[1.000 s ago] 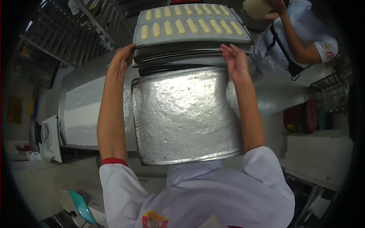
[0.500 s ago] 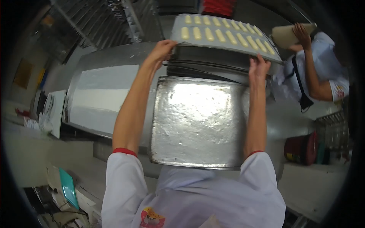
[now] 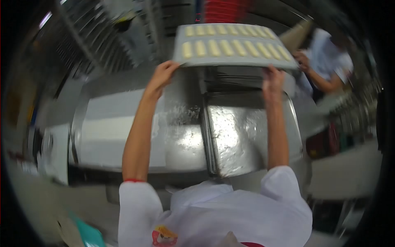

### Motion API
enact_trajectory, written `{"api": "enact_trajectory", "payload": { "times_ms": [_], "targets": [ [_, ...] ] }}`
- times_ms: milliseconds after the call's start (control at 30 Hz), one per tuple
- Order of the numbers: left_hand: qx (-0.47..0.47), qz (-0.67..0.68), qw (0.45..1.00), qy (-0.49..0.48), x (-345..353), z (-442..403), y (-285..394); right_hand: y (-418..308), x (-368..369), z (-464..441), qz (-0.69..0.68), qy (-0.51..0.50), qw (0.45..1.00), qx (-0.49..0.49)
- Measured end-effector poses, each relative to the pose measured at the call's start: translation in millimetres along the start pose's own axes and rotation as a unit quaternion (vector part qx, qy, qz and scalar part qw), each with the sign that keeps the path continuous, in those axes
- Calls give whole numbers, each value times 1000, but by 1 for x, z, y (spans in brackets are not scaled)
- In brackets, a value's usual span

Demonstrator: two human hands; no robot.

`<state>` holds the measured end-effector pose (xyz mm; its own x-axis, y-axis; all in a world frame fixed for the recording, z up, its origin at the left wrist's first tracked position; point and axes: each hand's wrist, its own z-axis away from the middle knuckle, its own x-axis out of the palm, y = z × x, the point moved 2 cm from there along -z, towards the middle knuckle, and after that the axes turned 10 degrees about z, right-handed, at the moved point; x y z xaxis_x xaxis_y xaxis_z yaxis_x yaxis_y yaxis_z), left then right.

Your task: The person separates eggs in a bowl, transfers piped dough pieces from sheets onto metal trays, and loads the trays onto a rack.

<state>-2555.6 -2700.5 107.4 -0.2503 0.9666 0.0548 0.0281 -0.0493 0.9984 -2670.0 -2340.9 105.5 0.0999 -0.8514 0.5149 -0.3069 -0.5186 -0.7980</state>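
Note:
A baking tray (image 3: 230, 61) lined with pale paper is held out ahead of me at arm's length. Two rows of pale yellow piped batter fingers (image 3: 226, 47) lie on it. My left hand (image 3: 163, 75) grips its near left corner, fingers closed on the edge. Toward the near right corner, my right hand (image 3: 273, 80) is closed on the same edge. Below my right forearm rests an empty metal baking tray (image 3: 236, 136), shiny and stained. To its left is a sheet of paper (image 3: 109, 107) carrying a broad pale strip (image 3: 108, 128).
A co-worker (image 3: 329, 61) stands at the right, holding a beige piping bag (image 3: 297, 36). Tall metal racks (image 3: 82, 37) rise at the back left. A dark red bucket (image 3: 321, 143) is on the right, and a red stack (image 3: 224, 11) stands behind the held tray.
The held tray and both my hands have shifted left relative to the tray below, as my view turned. More bare metal table shows left of the empty tray. The co-worker's piping bag has tilted.

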Motion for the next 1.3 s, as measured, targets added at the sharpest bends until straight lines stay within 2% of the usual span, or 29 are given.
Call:
{"api": "enact_trajectory", "payload": {
  "times_ms": [33, 100, 167, 267, 300, 367, 500, 700, 733, 767, 933, 1000, 1133, 1200, 1300],
  "targets": [
    [-6, 33, 999, -12, -20, 9, -1, 12, 7, 9, -20, 26, 999, -9],
    [-14, 11, 1000, -23, -47, 28, 11, 17, 45, 34, -27, 68, 996, -45],
    [-46, 14, 999, -22, -71, 43, 28, 21, 76, 54, -38, 92, 995, -9],
    [-27, 57, 998, -17, -106, 52, 25, 36, 109, 69, -51, 108, 993, 6],
    [-25, 55, 998, -22, -113, 55, 20, 44, 118, 75, -71, 94, 993, 9],
    [-37, 51, 998, 30, -130, 62, 16, 51, 136, 84, -97, 79, 992, 16],
    [-69, 44, 996, 32, -167, 75, 3, 77, 158, 97, -96, 50, 993, 56],
    [-117, 23, 986, 113, -237, 107, -21, 114, 215, 133, -34, 62, 983, 170],
    [-125, 15, 987, 97, -257, 113, -28, 128, 225, 141, -25, 50, 983, 177],
    [-109, 9, 991, 73, -277, 111, -31, 136, 238, 145, -23, 31, 987, 158],
    [-126, 28, 987, 90, -360, 92, -46, 197, 287, 166, 2, 12, 982, 191],
    [-128, 21, 990, 63, -380, 76, -30, 203, 304, 167, -3, 30, 978, 205],
    [-150, 19, 985, 78, -466, 73, -50, 267, 357, 212, -22, 15, 980, 195],
    [-169, -41, 984, 35, -506, 66, -63, 297, 375, 232, -30, 56, 974, 219],
    [-180, -58, 982, 15, -508, 27, -75, 326, 363, 217, 0, 95, 964, 247]
  ]
}}
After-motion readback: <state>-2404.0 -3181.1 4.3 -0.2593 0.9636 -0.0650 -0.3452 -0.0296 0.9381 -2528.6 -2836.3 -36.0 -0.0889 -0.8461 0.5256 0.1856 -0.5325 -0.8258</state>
